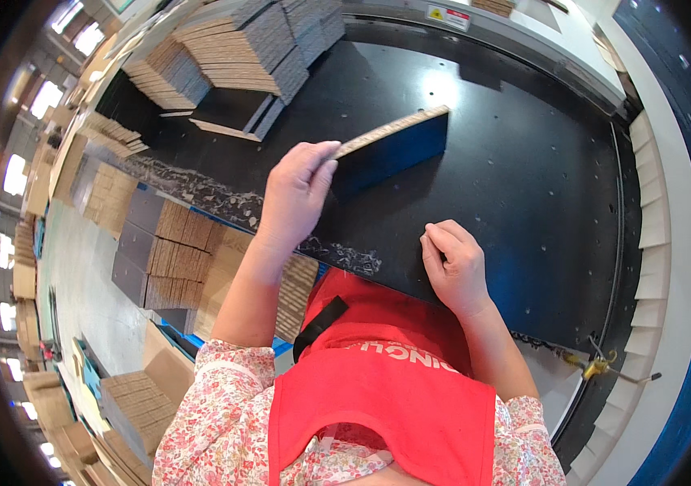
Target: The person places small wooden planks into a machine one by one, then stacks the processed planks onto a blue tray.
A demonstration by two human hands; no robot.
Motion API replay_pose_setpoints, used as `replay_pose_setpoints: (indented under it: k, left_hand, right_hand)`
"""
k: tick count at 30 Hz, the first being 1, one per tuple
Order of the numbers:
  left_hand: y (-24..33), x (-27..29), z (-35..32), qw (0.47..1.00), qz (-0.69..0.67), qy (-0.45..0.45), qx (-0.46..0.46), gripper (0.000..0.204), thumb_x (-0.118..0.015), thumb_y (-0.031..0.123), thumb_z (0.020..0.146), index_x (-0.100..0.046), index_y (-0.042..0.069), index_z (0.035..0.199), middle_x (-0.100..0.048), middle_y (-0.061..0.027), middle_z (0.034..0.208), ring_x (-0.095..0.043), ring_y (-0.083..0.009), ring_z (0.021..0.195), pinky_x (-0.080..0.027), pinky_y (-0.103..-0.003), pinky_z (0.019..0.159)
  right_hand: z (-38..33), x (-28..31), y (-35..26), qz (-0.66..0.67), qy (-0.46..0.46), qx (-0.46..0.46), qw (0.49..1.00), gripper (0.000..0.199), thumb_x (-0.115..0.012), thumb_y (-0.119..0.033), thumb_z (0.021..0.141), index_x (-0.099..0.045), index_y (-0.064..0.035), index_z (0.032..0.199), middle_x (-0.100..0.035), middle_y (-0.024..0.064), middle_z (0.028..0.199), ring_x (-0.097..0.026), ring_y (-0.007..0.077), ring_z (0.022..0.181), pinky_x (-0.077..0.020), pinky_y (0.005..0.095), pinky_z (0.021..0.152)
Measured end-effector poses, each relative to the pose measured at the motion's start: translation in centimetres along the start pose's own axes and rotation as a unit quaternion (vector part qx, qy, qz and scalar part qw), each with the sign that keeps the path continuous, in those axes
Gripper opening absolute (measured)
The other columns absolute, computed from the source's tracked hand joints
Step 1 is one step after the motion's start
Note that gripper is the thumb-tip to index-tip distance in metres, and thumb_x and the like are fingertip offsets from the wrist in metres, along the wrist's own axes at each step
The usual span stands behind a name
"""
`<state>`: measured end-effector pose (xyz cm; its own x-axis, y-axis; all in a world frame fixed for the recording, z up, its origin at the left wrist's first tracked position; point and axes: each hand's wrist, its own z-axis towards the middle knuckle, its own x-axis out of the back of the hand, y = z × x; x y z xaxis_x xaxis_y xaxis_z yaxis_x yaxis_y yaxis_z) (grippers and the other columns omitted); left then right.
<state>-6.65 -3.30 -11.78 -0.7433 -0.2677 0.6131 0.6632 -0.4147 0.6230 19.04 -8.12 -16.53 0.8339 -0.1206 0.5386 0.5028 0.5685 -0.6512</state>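
My left hand [295,194] grips the near left end of a dark-faced particleboard panel [402,152], thumb and fingers pinched on it. The panel stands on its long edge, slanting away to the right, its raw tan edge upward. Under it is a black work table [536,178]. To the right, my right hand [455,263] hovers over or rests at the table's near part, fingers curled in; nothing shows in it. Its palm side is partly hidden.
Tall stacks of cut boards [240,53] stand at the table's far left, with a few dark panels [236,112] before them. More board stacks [171,247] sit low on the left. A yellow fitting with a handle [598,367] is at the near right corner.
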Motion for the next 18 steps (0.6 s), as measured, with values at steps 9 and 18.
replay_pose_setpoints:
  k: [9, 18]
  left_hand:
    - [1.9, -4.4, -3.6, 0.935, 0.101, -0.082, -0.33, 0.023, -0.072, 0.009, 0.076, -0.072, 0.007, 0.098, -0.07, -0.0082, 0.1, -0.068, -0.0255, 0.094, -0.059, -0.034, 0.075]
    - [3.1, -6.4, -3.6, 0.943, 0.036, -0.062, -0.326, 0.03, -0.079, 0.01, 0.071, -0.071, 0.005, 0.099, -0.069, -0.0083, 0.099, -0.067, -0.0259, 0.092, -0.059, -0.034, 0.074]
  right_hand:
    - [-2.7, 2.8, -0.8, -0.184, 0.09, 0.067, 0.976, 0.02, -0.076, -0.004, 0.077, -0.066, -0.0039, 0.094, -0.064, 0.0108, 0.116, -0.063, 0.0258, 0.097, -0.0528, 0.0381, 0.083]
    - [-1.6, 5.4, 1.3, -0.33, 0.02, 0.127, 0.935, 0.009, -0.071, -0.008, 0.081, -0.068, -0.0068, 0.09, -0.064, 0.0083, 0.124, -0.058, 0.0246, 0.121, -0.0492, 0.0358, 0.091]
